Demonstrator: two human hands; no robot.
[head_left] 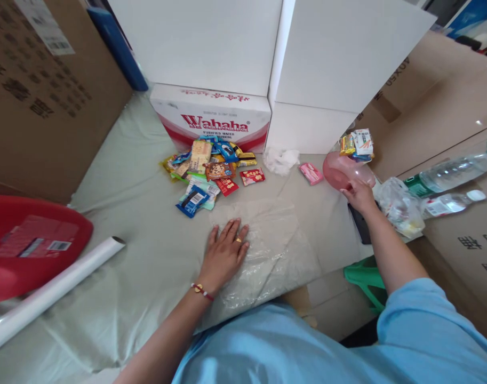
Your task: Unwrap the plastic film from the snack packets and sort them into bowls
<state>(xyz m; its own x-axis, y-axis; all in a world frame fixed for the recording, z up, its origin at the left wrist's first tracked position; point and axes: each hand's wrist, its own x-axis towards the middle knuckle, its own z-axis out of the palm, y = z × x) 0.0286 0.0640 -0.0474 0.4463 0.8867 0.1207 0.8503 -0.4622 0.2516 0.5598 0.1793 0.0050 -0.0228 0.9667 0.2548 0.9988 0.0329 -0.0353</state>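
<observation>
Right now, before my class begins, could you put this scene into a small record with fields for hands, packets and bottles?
Left hand: flat on clear plastic
Right hand: at the pink bowl; grip unclear
Snack packets: heaped before the Wahaha carton
Pink packet: apart from the heap, left of the bowl
Bottles: two, at the right

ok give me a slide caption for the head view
Left hand flat on clear plastic, right hand at a pink container, wrapped snacks piled by the Wahaha box.
</observation>
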